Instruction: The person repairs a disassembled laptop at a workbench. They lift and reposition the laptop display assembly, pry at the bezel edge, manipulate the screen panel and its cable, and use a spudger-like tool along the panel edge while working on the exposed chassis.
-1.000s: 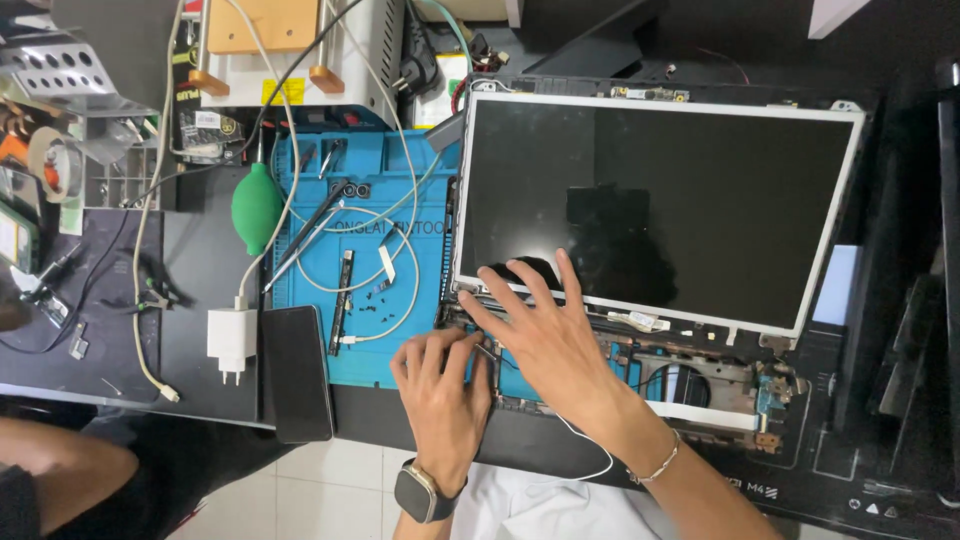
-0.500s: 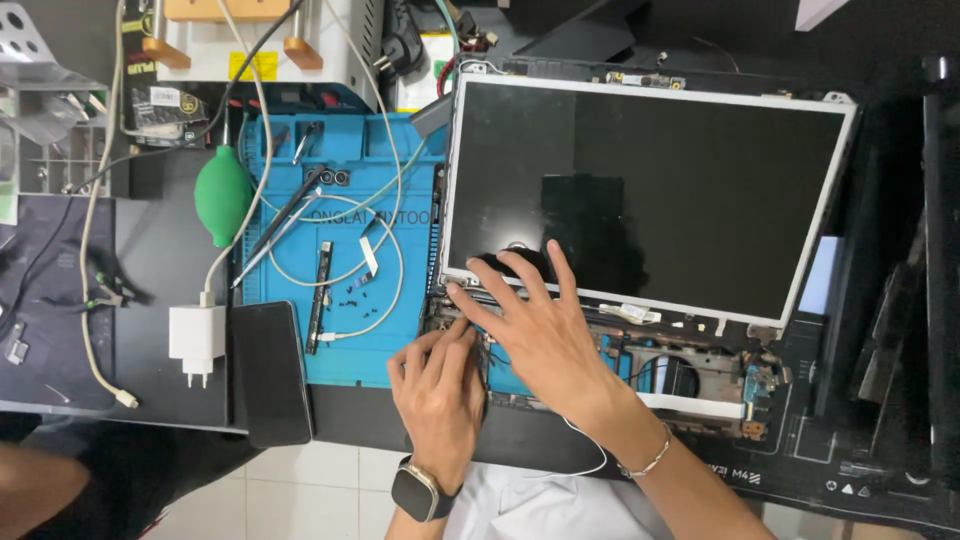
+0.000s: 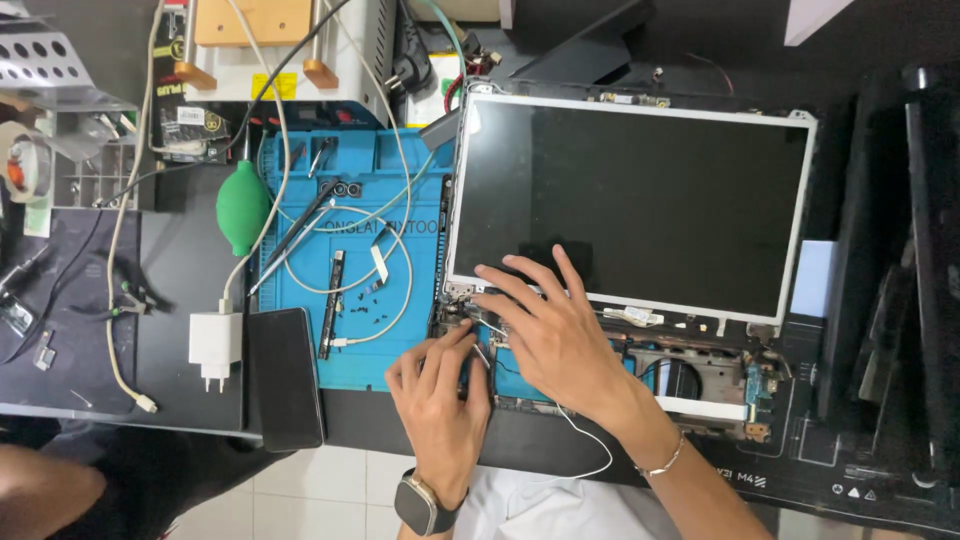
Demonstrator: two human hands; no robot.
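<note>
Screen panel [image 3: 630, 200] sits at 12 o'clock over laptop base [image 3: 700, 375]; mat [image 3: 350, 260] at 9; phone [image 3: 285, 378] & charger [image 3: 216, 345] beyond.

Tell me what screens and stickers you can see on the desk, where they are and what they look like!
Laptop screen: right of the blue mat, big dark rectangle in a thin silver frame, switched off; the right hand rests at its lower left corner.
Phone: lower left of the mat, black glossy rectangle, dark.
Smartwatch: on the left wrist, small dark square.
Yellow label: top left, on a white device.
White sticker: beside it, on a black box.
</note>
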